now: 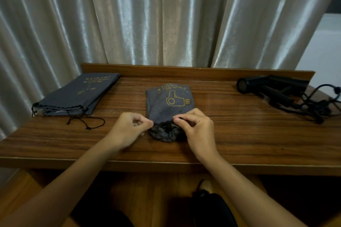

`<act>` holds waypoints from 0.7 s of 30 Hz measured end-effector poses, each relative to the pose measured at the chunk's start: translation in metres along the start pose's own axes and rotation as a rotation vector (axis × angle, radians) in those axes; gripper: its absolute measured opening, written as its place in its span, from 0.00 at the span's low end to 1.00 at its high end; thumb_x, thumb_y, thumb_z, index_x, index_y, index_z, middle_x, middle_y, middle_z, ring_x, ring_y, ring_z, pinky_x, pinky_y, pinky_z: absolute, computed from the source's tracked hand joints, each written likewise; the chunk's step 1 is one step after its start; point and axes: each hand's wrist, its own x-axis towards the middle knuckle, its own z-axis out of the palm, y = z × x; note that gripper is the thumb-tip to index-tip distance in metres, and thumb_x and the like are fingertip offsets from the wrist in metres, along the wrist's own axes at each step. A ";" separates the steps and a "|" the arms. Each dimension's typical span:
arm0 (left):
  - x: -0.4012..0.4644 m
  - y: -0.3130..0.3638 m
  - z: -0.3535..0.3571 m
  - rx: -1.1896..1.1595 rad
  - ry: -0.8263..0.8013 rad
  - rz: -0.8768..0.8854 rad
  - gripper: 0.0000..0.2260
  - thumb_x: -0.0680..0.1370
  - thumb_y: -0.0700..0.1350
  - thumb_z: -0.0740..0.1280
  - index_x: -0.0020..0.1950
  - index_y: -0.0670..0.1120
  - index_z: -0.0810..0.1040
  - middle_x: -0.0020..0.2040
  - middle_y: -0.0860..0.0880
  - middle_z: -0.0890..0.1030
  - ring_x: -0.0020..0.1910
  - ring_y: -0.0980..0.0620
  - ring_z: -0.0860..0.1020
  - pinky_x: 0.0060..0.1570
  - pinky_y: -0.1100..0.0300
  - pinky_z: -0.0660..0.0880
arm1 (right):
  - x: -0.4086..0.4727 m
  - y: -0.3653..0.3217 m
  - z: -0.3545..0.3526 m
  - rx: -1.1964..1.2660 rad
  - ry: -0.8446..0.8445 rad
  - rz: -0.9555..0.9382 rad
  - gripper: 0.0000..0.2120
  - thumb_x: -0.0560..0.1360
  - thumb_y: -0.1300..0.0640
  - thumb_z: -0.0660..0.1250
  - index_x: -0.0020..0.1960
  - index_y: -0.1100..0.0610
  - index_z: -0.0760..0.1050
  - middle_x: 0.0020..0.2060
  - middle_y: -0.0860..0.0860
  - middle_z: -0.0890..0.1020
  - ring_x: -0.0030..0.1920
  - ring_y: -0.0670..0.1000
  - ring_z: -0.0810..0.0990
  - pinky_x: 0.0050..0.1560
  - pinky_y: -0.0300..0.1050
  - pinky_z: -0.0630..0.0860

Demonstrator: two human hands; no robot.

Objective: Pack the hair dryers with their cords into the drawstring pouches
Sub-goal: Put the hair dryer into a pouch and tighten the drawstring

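Note:
A bulging grey drawstring pouch [168, 105] with a yellow hair dryer drawing lies in the middle of the wooden table [239, 134], its gathered mouth towards me. My left hand [129, 127] pinches the left side of that mouth. My right hand [195, 125] pinches the black drawstring at the right side. The pouch's contents are hidden. Black hair dryers [271, 86] lie at the far right with their tangled black cords [317, 105]. A stack of flat grey pouches [77, 96] rests at the far left, drawstrings [86, 120] trailing.
A raised wooden lip [184, 70] runs along the table's back edge, with silvery curtains [147, 20] hanging behind it. My legs and a foot on the wooden floor [204, 186] show below the front edge.

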 end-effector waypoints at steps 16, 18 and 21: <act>-0.028 -0.032 0.007 0.147 0.073 0.224 0.04 0.76 0.40 0.71 0.41 0.44 0.81 0.35 0.45 0.79 0.32 0.60 0.72 0.33 0.68 0.68 | -0.003 0.030 -0.016 -0.066 -0.103 0.237 0.04 0.74 0.62 0.72 0.47 0.54 0.83 0.42 0.49 0.81 0.44 0.46 0.79 0.46 0.38 0.72; -0.023 -0.032 0.006 0.062 0.067 0.178 0.03 0.77 0.43 0.70 0.44 0.46 0.81 0.37 0.47 0.78 0.33 0.59 0.73 0.35 0.67 0.70 | -0.005 0.030 -0.021 0.052 -0.140 0.300 0.15 0.76 0.55 0.71 0.62 0.49 0.75 0.55 0.48 0.76 0.54 0.44 0.76 0.47 0.32 0.72; -0.007 -0.031 0.004 -0.042 0.096 0.133 0.03 0.80 0.49 0.66 0.51 0.52 0.78 0.41 0.48 0.76 0.35 0.57 0.75 0.37 0.67 0.72 | 0.000 0.027 -0.016 -0.053 -0.272 0.221 0.34 0.75 0.40 0.67 0.76 0.37 0.54 0.68 0.43 0.59 0.65 0.43 0.65 0.61 0.36 0.68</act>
